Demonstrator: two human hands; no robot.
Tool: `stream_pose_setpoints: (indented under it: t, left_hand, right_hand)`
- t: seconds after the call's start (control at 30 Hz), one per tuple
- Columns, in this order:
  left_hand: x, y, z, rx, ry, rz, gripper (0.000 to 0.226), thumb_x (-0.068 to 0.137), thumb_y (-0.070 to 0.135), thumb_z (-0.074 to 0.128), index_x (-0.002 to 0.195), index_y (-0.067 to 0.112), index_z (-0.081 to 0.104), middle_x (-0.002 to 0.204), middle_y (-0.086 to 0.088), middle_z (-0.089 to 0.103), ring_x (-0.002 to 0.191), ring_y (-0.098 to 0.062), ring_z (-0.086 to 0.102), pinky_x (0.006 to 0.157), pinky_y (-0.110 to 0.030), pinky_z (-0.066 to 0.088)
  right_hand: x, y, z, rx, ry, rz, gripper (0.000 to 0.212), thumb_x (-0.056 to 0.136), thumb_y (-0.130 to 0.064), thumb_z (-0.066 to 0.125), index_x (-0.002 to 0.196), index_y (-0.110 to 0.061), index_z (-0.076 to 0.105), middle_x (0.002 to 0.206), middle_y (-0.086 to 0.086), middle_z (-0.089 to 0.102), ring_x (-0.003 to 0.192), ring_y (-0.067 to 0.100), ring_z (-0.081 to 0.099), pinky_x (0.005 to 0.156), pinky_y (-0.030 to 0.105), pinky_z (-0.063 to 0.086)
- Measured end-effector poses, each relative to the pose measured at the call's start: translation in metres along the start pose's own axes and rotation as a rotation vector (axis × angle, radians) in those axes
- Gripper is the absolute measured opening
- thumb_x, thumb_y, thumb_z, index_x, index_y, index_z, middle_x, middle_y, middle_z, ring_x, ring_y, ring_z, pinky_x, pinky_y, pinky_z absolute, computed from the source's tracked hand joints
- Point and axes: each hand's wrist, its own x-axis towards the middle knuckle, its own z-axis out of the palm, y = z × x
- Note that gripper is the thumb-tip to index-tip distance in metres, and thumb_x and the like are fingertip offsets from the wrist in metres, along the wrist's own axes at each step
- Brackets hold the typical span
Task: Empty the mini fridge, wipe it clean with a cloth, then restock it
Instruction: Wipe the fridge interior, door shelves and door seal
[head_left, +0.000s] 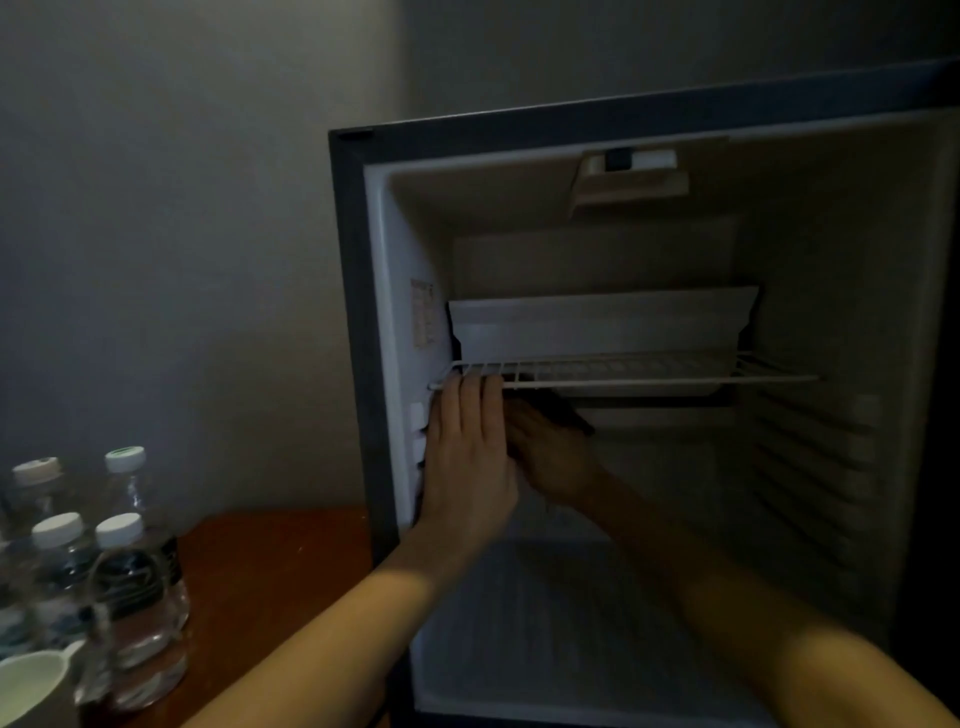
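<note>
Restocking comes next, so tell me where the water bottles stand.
Head view, lower left: the water bottles stand on the wooden table, left of the open fridge, beside a white cup.

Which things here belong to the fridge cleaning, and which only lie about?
Job: mini fridge; wire shelf, touched by left hand; dark cloth, it seems, in right hand; water bottles for restocking.
Lying about: white cup; wooden table.

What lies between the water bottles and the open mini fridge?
Only a bare stretch of reddish wooden tabletop separates the water bottles from the mini fridge, at its dark outer side; the head view shows it.
</note>
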Motion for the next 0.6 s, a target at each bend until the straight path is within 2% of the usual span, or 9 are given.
stream_pose_setpoints:
  t: [0.03,0.13,0.2,0.27,0.37,0.4,0.47,0.53,0.6]
  left_hand:
    - [0.0,0.0,-0.001,-0.015,-0.004,-0.003,0.073,0.064,0.007,0.068,0.133,-0.005,0.048,0.132,-0.026,0.052,0.122,-0.04,0.051,0.107,-0.051,0.037]
    - [-0.001,-0.001,-0.004,-0.052,-0.031,-0.008,0.075,0.064,0.009,0.064,0.135,-0.004,0.043,0.132,-0.027,0.051,0.12,-0.042,0.051,0.104,-0.054,0.041]
    - [-0.002,-0.001,-0.006,-0.079,-0.054,-0.003,0.075,0.065,0.006,0.063,0.136,-0.005,0.041,0.133,-0.027,0.049,0.122,-0.043,0.049,0.105,-0.054,0.039]
    - [-0.002,0.0,-0.012,-0.112,-0.083,-0.002,0.077,0.066,0.002,0.067,0.137,-0.005,0.042,0.136,-0.027,0.047,0.124,-0.043,0.047,0.107,-0.055,0.037]
    - [-0.007,-0.003,-0.02,-0.122,-0.117,0.001,0.081,0.069,0.005,0.072,0.142,-0.003,0.039,0.142,-0.024,0.044,0.132,-0.039,0.043,0.109,-0.05,0.037]
    - [-0.008,-0.004,-0.027,-0.127,-0.144,0.005,0.084,0.072,0.007,0.071,0.146,0.0,0.033,0.147,-0.022,0.038,0.137,-0.037,0.037,0.11,-0.048,0.036]
    - [-0.01,-0.005,-0.035,-0.15,-0.227,0.011,0.087,0.084,0.013,0.061,0.153,0.007,0.009,0.16,-0.015,0.013,0.147,-0.031,0.013,0.116,-0.045,0.027]
    - [-0.014,-0.009,-0.049,-0.05,-0.319,0.047,0.082,0.096,0.022,0.047,0.15,0.013,-0.013,0.159,-0.009,-0.017,0.147,-0.026,-0.013,0.121,-0.041,0.006]
    - [-0.023,-0.017,-0.064,0.157,-0.338,0.205,0.077,0.098,0.03,0.039,0.15,0.009,-0.014,0.155,-0.013,-0.026,0.142,-0.028,-0.026,0.117,-0.041,-0.016]
  right_hand:
    - [-0.009,0.009,-0.004,0.006,-0.038,0.048,0.045,0.093,-0.015,0.048,0.138,-0.01,0.041,0.134,0.014,0.057,0.124,0.023,0.046,0.092,0.03,0.048]
    - [-0.03,0.019,-0.021,-0.012,-0.069,0.23,0.056,0.085,-0.001,0.051,0.141,-0.003,0.041,0.141,0.016,0.049,0.131,0.026,0.038,0.116,0.028,0.022]
    - [-0.041,0.024,-0.032,-0.02,-0.039,0.344,0.048,0.09,-0.002,0.04,0.138,0.0,0.044,0.141,0.016,0.049,0.13,0.028,0.039,0.118,0.023,0.013]
    - [-0.048,0.025,-0.043,-0.042,-0.003,0.419,0.047,0.091,-0.001,0.035,0.137,0.0,0.046,0.141,0.016,0.048,0.129,0.028,0.04,0.119,0.021,0.012]
    - [-0.052,0.023,-0.054,-0.119,0.016,0.472,0.045,0.09,0.006,0.045,0.133,0.001,0.053,0.14,0.017,0.05,0.129,0.022,0.041,0.115,0.014,0.015]
    - [-0.046,0.017,-0.063,-0.07,0.005,0.532,0.043,0.089,0.007,0.05,0.132,0.0,0.055,0.139,0.016,0.052,0.128,0.021,0.043,0.111,0.009,0.018]
    - [-0.037,0.011,-0.081,0.03,-0.014,0.611,0.036,0.086,0.008,0.055,0.119,-0.003,0.065,0.128,0.014,0.06,0.12,0.028,0.054,0.1,0.004,0.026]
    - [-0.025,-0.008,-0.102,0.201,-0.003,0.615,0.032,0.079,0.008,0.054,0.101,-0.007,0.072,0.109,0.007,0.067,0.102,0.027,0.064,0.092,0.001,0.032]
    - [-0.015,-0.029,-0.114,0.403,0.013,0.724,0.034,0.084,0.014,0.051,0.1,-0.01,0.069,0.104,0.003,0.065,0.1,0.021,0.062,0.086,-0.001,0.036]
